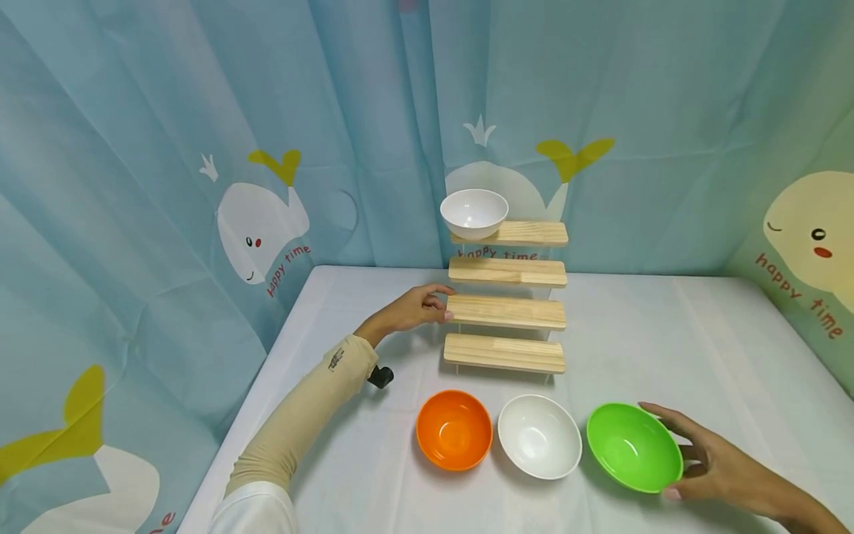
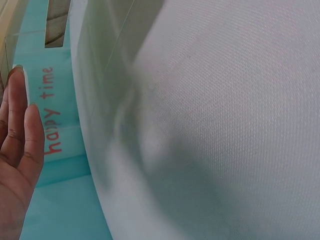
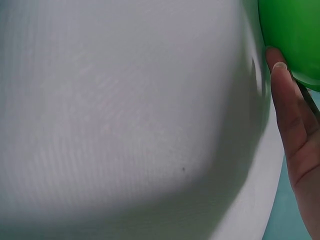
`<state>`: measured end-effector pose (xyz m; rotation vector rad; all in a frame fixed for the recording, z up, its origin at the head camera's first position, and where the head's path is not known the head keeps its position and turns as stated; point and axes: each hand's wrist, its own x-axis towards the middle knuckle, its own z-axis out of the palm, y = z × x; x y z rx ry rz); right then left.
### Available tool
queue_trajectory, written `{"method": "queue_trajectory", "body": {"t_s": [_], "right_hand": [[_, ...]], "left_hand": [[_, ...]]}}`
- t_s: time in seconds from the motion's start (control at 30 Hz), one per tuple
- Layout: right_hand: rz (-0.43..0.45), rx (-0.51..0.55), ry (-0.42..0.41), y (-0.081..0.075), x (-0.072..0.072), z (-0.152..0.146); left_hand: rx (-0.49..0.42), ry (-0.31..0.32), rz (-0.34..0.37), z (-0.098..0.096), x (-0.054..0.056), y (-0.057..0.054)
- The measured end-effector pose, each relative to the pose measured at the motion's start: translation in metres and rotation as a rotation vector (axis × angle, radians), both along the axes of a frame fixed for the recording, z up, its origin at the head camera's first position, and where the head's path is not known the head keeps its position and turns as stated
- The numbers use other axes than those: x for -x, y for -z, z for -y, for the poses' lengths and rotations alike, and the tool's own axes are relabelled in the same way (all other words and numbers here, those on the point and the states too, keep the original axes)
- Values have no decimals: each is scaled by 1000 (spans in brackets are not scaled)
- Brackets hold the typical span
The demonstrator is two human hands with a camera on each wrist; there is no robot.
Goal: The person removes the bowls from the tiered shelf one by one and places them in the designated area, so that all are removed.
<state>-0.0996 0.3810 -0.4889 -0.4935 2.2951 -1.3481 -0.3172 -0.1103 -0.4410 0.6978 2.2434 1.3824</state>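
Your left hand (image 1: 415, 309) pinches the wooden rack (image 1: 507, 311) at center; your right hand (image 1: 710, 463) grips the green bowl (image 1: 634, 446), fingers spread around its side, lower right.

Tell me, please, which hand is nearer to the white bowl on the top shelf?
Left. The left hand is lower than that white bowl, at the left end of the third shelf from the top. The right hand is farther away, holding the green bowl.
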Motion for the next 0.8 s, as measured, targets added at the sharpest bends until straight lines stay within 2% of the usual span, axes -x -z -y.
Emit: {"method": "queue_trajectory", "body": {"t_s": [0.23,0.47,0.63,0.8], "right_hand": [[-52,1,-12,-1,-1,4],[-26,15,-34,-5,1,-5],[-189,0,-36,-13,5,-14],[-369,-109,76,-38,14,-17]], "left_hand": [[-6,1,8,0,-1,0],[-8,8,-10,0,0,0],[-26,7,-4,0,0,2],[-41,10,15,0,-2,1]]}}
